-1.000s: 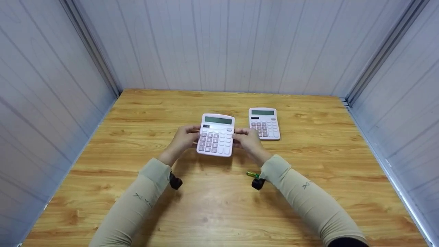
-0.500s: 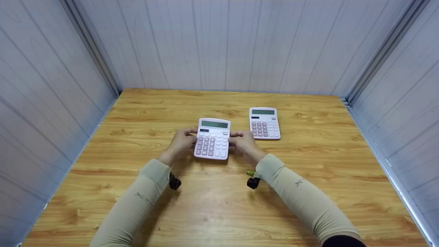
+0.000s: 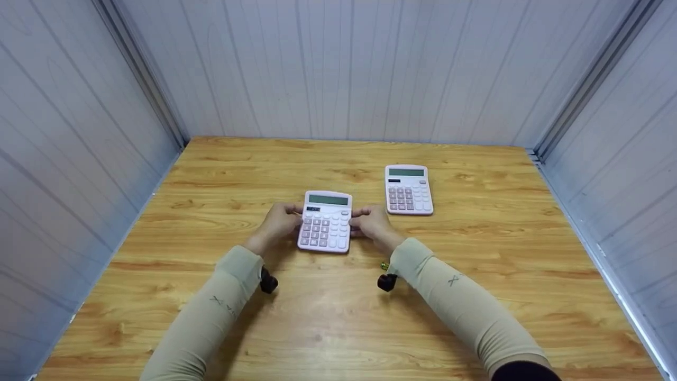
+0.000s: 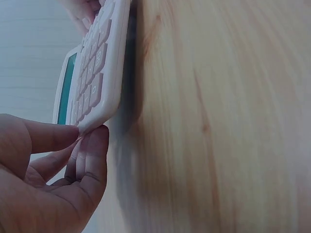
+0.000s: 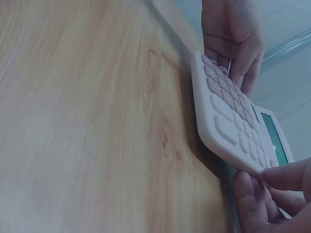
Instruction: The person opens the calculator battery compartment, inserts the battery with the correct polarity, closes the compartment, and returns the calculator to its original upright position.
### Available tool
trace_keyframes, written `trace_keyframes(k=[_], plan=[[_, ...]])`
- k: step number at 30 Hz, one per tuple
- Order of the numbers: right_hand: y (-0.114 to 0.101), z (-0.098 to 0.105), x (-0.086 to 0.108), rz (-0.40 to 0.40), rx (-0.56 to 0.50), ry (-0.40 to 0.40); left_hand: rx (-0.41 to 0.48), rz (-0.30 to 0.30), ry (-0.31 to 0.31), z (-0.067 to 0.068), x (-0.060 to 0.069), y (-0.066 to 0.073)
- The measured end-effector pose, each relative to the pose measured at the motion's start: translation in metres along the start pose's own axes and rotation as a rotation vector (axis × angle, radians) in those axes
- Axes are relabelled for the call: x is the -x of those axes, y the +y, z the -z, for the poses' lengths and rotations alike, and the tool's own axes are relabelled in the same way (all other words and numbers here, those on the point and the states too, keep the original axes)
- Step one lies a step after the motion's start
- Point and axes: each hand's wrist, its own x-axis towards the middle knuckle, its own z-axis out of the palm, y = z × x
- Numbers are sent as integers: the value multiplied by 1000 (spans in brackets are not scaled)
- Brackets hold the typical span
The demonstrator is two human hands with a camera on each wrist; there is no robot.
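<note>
A pink-and-white calculator (image 3: 325,221) faces up between both hands near the middle of the table. My left hand (image 3: 278,221) pinches its left edge, thumb on top and fingertips underneath, as the left wrist view shows. On the opposite edge, my right hand (image 3: 374,223) pinches in the same manner, its thumb (image 5: 286,175) at the rim. A shadow runs beneath the calculator body (image 4: 115,73) in the wrist views, and its near end looks slightly off the wood. Whether its far end touches the table is hidden.
A second, similar calculator (image 3: 409,189) lies behind and right of my right hand. A small green-and-yellow cylinder, battery-like (image 3: 384,266), lies partly hidden by the right cuff. Pale panelled walls (image 3: 338,69) enclose the wooden table (image 3: 317,328) at the back and both sides.
The held calculator has come down toward the table, nearer to me and slightly left. My right hand has moved left with it; the second calculator stays put.
</note>
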Motion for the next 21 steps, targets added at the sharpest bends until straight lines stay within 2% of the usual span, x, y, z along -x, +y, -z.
trace_keyframes(k=[4,12,21], plan=[[3,0,0,-1,19,-14,-31,16,-13,0,-1,-1],[4,-1,-1,6,51,-13,-37,-7,-8,-3,-2,-5],[4,-2,-1,6,57,3,-50,22,-8,-4,-2,-5]])
